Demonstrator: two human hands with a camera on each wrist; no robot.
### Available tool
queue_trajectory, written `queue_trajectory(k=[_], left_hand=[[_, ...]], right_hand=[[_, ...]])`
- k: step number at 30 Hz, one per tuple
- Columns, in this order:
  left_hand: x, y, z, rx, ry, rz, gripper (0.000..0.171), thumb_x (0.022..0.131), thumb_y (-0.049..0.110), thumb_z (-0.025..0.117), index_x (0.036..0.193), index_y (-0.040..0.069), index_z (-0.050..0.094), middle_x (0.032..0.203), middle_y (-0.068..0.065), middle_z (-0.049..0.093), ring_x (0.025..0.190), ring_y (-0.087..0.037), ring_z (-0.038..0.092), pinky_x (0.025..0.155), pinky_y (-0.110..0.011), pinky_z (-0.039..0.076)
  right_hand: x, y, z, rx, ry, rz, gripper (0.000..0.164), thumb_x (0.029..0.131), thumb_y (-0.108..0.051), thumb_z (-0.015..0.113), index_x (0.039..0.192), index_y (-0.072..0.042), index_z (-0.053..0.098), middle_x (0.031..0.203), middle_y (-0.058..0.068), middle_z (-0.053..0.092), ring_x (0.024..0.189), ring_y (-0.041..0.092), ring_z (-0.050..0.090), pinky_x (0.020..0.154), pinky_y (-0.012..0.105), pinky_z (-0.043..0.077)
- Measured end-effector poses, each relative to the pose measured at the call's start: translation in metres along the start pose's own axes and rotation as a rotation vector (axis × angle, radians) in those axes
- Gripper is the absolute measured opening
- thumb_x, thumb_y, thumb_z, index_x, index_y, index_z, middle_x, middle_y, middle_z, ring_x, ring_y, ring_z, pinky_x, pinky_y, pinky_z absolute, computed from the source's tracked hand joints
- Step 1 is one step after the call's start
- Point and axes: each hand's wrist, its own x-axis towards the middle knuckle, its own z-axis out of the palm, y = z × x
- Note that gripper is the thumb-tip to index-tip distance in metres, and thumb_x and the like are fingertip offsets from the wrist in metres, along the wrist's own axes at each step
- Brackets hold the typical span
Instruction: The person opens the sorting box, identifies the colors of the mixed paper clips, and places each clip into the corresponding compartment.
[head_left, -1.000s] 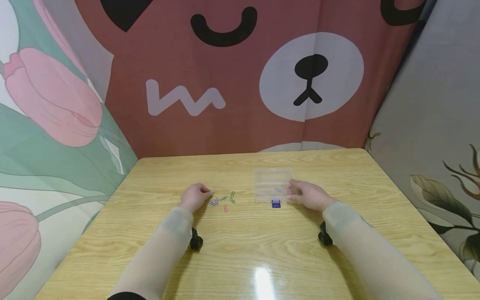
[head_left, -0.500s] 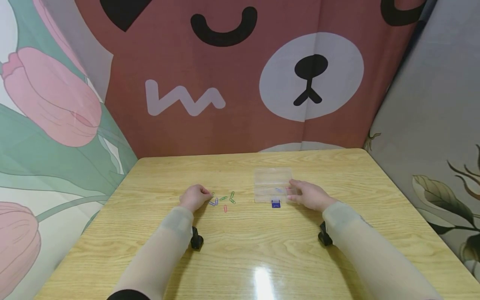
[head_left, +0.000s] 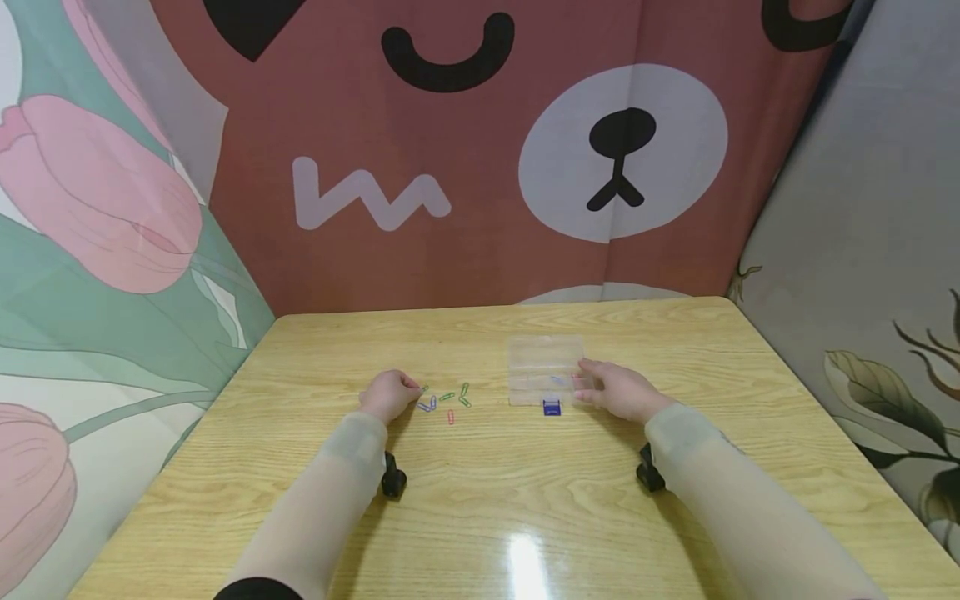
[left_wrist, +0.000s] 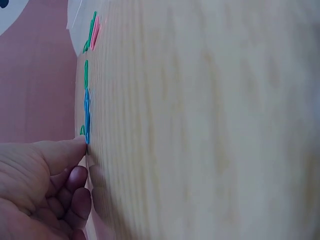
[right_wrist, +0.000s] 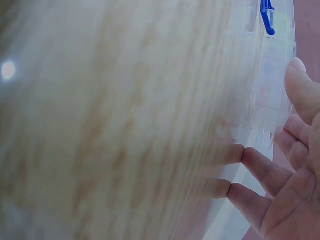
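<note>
My left hand (head_left: 390,395) is low over the table at the left, its thumb and forefinger tips pinched at a green paper clip (left_wrist: 82,130). Close beside these fingertips lie blue paper clips (left_wrist: 87,115). Another green paper clip (head_left: 447,397) and a pink one (head_left: 451,417) lie a little to the right. A clear plastic box (head_left: 546,347) with a blue latch (head_left: 552,407) rests right of the clips. My right hand (head_left: 618,390) holds the box's right side, thumb at its upper edge (right_wrist: 295,62) and lower fingertips down at the table. Small coloured bits show through the box's wall.
The wooden table (head_left: 480,483) carries a bright light reflection near its front. Behind it hangs a reddish cloth (head_left: 450,275) with a cartoon bear print. Floral cloths (head_left: 112,333) border the left and right sides.
My left hand has shifted only slightly at the green paper clip. The right hand, the box and the loose clips stay where they were.
</note>
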Motion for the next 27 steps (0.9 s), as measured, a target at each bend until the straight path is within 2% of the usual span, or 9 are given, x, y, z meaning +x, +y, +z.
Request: queue_trajectory(k=[10, 17, 22, 27], left_hand=[[-0.0004, 0.0009, -0.0009, -0.011, -0.009, -0.005, 0.013, 0.090, 0.025, 0.069, 0.087, 0.012, 0.067, 0.090, -0.001, 0.065, 0.085, -0.022, 0.055, 0.097, -0.056, 0.026], [0.0001, 0.0008, -0.0005, -0.012, -0.017, 0.020, 0.012, 0.090, 0.023, 0.067, 0.086, 0.011, 0.067, 0.088, -0.002, 0.065, 0.082, -0.022, 0.055, 0.098, -0.056, 0.026], [-0.0001, 0.0014, -0.0028, -0.016, 0.000, 0.033, 0.013, 0.091, 0.023, 0.065, 0.092, 0.010, 0.068, 0.091, -0.002, 0.065, 0.081, -0.021, 0.055, 0.086, -0.044, 0.039], [0.0005, 0.0050, -0.0067, -0.071, 0.001, 0.030, 0.015, 0.093, 0.024, 0.063, 0.095, 0.010, 0.067, 0.091, -0.003, 0.064, 0.080, -0.020, 0.054, 0.072, -0.035, 0.042]], right_hand=[[0.0009, 0.0011, 0.0003, -0.010, 0.003, 0.003, 0.073, 0.095, -0.039, 0.060, 0.151, -0.005, 0.028, 0.151, 0.016, 0.035, 0.138, 0.041, 0.027, 0.108, 0.057, 0.023], [-0.0004, 0.0010, 0.0006, -0.009, 0.005, -0.006, 0.072, 0.095, -0.037, 0.060, 0.151, -0.005, 0.028, 0.152, 0.017, 0.033, 0.138, 0.041, 0.027, 0.108, 0.057, 0.023], [-0.0005, -0.0007, 0.0000, -0.010, 0.003, -0.007, 0.072, 0.095, -0.037, 0.060, 0.150, -0.004, 0.028, 0.151, 0.018, 0.033, 0.138, 0.041, 0.028, 0.108, 0.057, 0.023], [-0.0008, -0.0022, -0.0006, -0.014, 0.003, 0.002, 0.071, 0.095, -0.036, 0.060, 0.151, -0.004, 0.028, 0.151, 0.017, 0.034, 0.138, 0.041, 0.028, 0.108, 0.057, 0.023]])
